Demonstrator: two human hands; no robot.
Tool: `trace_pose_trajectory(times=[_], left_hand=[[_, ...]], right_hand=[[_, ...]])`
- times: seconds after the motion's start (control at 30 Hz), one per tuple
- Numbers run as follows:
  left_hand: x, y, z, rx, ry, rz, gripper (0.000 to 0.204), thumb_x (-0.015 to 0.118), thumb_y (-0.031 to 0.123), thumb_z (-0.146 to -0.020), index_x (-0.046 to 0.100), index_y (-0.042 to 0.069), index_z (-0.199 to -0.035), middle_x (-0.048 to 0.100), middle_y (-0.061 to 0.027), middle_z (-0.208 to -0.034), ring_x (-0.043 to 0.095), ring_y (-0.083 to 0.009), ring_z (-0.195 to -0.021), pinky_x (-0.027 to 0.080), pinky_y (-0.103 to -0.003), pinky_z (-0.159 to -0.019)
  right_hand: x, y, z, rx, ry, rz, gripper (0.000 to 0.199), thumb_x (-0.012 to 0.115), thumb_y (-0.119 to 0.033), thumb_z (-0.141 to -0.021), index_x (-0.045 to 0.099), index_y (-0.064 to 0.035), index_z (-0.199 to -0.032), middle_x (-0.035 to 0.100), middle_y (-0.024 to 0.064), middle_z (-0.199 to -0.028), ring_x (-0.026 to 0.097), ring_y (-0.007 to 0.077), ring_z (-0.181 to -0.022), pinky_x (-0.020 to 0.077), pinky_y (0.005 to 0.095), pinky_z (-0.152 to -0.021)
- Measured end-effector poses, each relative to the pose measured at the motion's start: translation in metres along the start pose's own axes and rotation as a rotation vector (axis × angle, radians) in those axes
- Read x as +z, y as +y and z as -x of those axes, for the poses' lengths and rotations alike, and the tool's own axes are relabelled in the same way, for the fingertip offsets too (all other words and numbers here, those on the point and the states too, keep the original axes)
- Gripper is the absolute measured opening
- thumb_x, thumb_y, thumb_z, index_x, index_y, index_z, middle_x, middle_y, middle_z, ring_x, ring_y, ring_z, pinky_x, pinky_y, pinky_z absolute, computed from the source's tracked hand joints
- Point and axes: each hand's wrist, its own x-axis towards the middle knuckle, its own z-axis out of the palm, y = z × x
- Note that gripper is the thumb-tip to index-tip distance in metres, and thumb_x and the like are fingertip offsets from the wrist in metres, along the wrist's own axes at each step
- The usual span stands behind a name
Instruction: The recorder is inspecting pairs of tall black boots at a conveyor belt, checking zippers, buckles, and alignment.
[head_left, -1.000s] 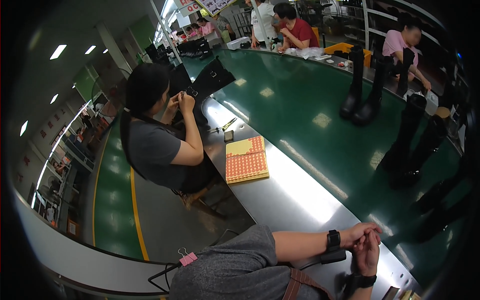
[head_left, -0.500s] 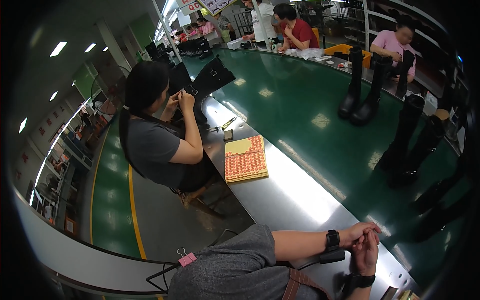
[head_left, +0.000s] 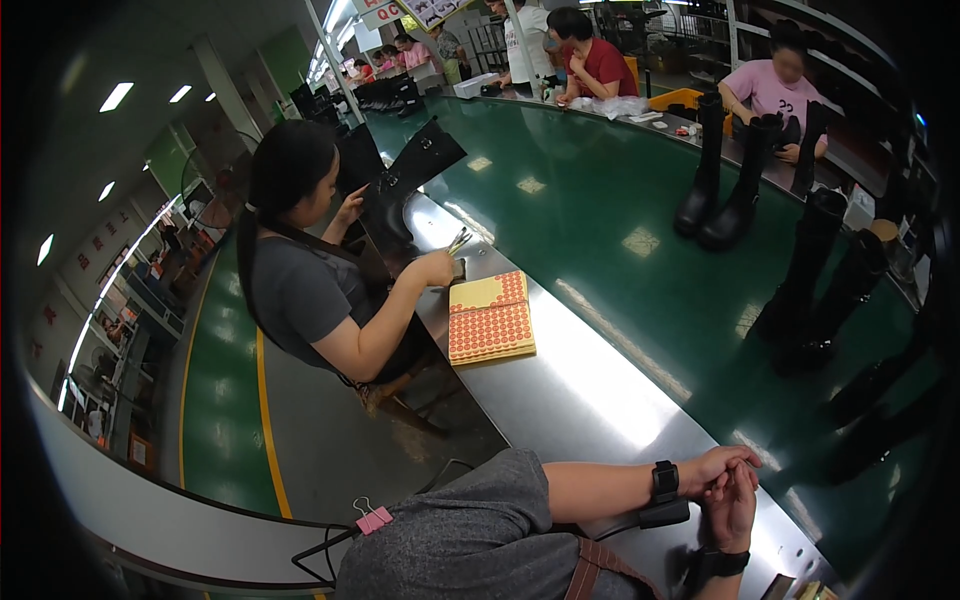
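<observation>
At the lower right, over the metal table edge, my left hand [head_left: 718, 470] and my right hand [head_left: 735, 508] rest against each other, fingers curled together. No object shows between them. A black watch [head_left: 665, 481] is on my left wrist and a dark band [head_left: 725, 562] on my right. Beneath my left forearm lies a black flat device [head_left: 664, 514]. Farther up the table is a stack of yellow sheets with red round stickers [head_left: 491, 322]. Beyond it, a co-worker's hand [head_left: 432, 268] holds a small yellow-handled tool [head_left: 460, 243] by a black boot [head_left: 425, 162].
A green conveyor belt [head_left: 600, 230] runs alongside the metal table [head_left: 590, 365]. Tall black boots [head_left: 735, 190] stand along its right side. The co-worker in grey [head_left: 310, 270] sits at the left. Across the belt, a person in pink [head_left: 770, 88] works near a yellow crate [head_left: 680, 99].
The co-worker on the left has lowered one hand from the boot to the table and taken up the yellow-handled tool. The person in pink has shifted posture. My hands have stayed put.
</observation>
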Motion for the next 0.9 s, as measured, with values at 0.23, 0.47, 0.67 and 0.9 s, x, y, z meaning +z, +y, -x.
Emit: trace_pose_trajectory(times=[0.23,0.47,0.67,0.9], left_hand=[[-0.008,-0.004,-0.004,-0.002,0.005,-0.009,0.034,0.033,0.028,-0.101,0.049,0.001,-0.113,0.064,-0.0164,-0.093,0.064,-0.02,-0.084,0.055,-0.026,-0.073],[-0.002,-0.001,-0.002,-0.005,0.013,-0.007,0.034,0.033,0.029,-0.101,0.049,0.001,-0.113,0.064,-0.0159,-0.092,0.064,-0.0192,-0.082,0.055,-0.025,-0.068],[-0.002,-0.001,-0.001,-0.013,0.007,-0.01,0.033,0.033,0.028,-0.101,0.049,0.001,-0.113,0.064,-0.0158,-0.093,0.064,-0.0195,-0.082,0.055,-0.026,-0.069],[-0.003,-0.003,-0.003,-0.01,0.014,0.012,0.034,0.034,0.028,-0.1,0.05,0.001,-0.112,0.064,-0.0153,-0.092,0.064,-0.0206,-0.085,0.054,-0.028,-0.074]], right_hand=[[0.003,0.0,0.001,-0.002,0.024,0.006,0.021,0.042,-0.022,-0.101,0.056,-0.0068,-0.103,0.057,0.0029,-0.07,0.053,0.0116,-0.053,0.0519,0.0271,-0.056],[0.003,-0.001,0.001,-0.007,0.031,0.009,0.021,0.041,-0.022,-0.101,0.055,-0.0068,-0.104,0.056,0.0028,-0.07,0.053,0.0115,-0.053,0.0514,0.0271,-0.056],[0.001,0.0,0.001,-0.005,0.036,0.014,0.021,0.041,-0.023,-0.101,0.055,-0.007,-0.104,0.056,0.0025,-0.07,0.052,0.0114,-0.053,0.051,0.0268,-0.055],[-0.011,0.001,-0.001,0.004,-0.011,-0.017,0.023,0.04,-0.023,-0.101,0.054,-0.0062,-0.108,0.056,0.005,-0.074,0.054,0.013,-0.058,0.0533,0.0298,-0.058]])
